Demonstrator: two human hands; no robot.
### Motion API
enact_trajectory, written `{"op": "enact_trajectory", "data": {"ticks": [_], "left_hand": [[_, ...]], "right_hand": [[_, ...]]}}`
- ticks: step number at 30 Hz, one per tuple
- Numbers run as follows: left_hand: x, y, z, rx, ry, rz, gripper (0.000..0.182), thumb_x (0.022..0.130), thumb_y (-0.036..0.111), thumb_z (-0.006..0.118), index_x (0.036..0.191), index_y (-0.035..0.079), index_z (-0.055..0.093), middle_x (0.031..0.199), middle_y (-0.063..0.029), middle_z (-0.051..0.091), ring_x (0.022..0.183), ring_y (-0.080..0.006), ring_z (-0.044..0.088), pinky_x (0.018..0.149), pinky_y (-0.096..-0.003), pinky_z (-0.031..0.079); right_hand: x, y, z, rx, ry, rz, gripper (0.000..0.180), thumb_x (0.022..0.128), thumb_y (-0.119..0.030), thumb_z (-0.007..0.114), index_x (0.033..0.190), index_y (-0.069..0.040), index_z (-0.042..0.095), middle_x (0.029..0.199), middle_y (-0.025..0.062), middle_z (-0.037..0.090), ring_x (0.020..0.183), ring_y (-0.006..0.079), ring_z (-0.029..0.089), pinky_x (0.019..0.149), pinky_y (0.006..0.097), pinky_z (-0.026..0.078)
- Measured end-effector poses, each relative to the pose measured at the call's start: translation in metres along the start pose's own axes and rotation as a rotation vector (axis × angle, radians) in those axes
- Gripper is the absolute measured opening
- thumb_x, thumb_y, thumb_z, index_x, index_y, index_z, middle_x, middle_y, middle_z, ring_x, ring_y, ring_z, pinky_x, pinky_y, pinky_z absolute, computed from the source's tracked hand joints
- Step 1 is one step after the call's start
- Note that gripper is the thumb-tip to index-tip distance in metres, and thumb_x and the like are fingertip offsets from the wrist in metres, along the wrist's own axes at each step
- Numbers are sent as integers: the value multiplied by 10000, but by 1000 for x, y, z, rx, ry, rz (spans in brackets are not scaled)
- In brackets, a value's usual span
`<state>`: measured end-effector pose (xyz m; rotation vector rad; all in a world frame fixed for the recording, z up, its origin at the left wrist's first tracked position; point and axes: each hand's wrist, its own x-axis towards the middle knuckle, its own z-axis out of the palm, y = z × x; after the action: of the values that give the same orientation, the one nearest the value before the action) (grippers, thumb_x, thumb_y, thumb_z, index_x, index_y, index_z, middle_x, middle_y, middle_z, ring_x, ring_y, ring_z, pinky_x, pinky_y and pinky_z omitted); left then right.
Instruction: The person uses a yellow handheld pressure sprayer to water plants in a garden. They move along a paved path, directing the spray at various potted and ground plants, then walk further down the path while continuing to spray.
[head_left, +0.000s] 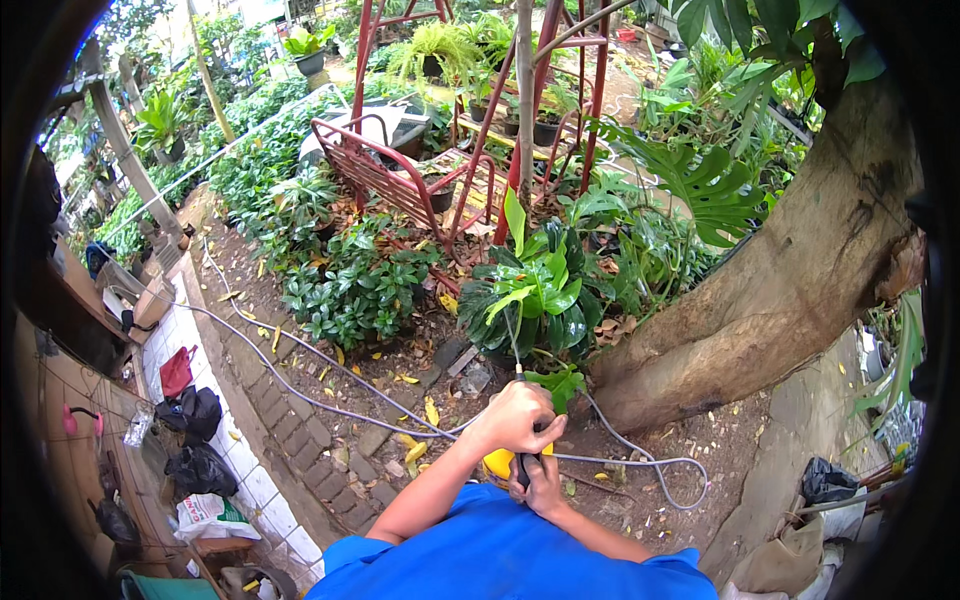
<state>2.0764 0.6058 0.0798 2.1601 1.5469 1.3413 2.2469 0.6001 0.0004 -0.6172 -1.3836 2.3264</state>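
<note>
A spray wand with a metal nozzle (519, 369) points away from me, and a thin jet of water runs from its tip toward a leafy plant (544, 289). My left hand (519, 420) is closed around the front of the wand, just behind the nozzle. Lower down, my right hand (538, 480) grips the dark handle (527, 463). Beneath my hands a yellow object (498, 463) shows in part; its kind is hidden. A grey hose (645, 463) loops over the soil on the right, and more of it crosses the brick path to the left.
A thick tree trunk (757, 307) leans at the right. Beyond the plants stands a red metal swing frame with a slatted seat (390, 169). White tiles (259, 491) at the left hold black plastic bags (199, 469) and a red cloth item (177, 371). Yellow leaves litter the brick path (300, 435).
</note>
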Motion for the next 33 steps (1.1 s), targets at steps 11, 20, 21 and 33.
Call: {"op": "enact_trajectory", "data": {"ticks": [11, 20, 21, 33], "left_hand": [[-17, -22, -20, -7, 2, 38, 321, 767, 132, 670, 485, 41, 547, 482, -89, 498, 488, -296, 504, 464, -405, 394], [-23, -26, -37, 30, 59, 10, 366, 781, 185, 675, 473, 42, 539, 486, -114, 494, 481, -312, 521, 464, -423, 407], [-24, -26, -39, 40, 56, 4, 366, 781, 186, 676, 473, 42, 539, 485, -114, 493, 480, -312, 519, 463, -422, 406], [-20, -32, -34, -30, 14, 22, 364, 778, 190, 680, 471, 48, 548, 470, -114, 479, 457, -311, 506, 456, -420, 398]], "right_hand": [[20, 12, 31, 6, 20, -58, 478, 977, -472, 508, 821, -20, 509, 554, 25, 453, 445, 103, 428, 413, 254, 337], [35, 19, 35, -34, -45, -57, 451, 987, -432, 503, 820, -14, 519, 563, 31, 472, 469, 107, 434, 432, 263, 332], [37, 19, 36, -41, -54, -65, 448, 987, -430, 504, 821, -14, 520, 564, 31, 473, 471, 106, 435, 434, 262, 332], [34, 15, 40, 20, -19, -40, 401, 994, -376, 498, 829, -10, 514, 566, 26, 457, 466, 105, 416, 433, 261, 322]]}}
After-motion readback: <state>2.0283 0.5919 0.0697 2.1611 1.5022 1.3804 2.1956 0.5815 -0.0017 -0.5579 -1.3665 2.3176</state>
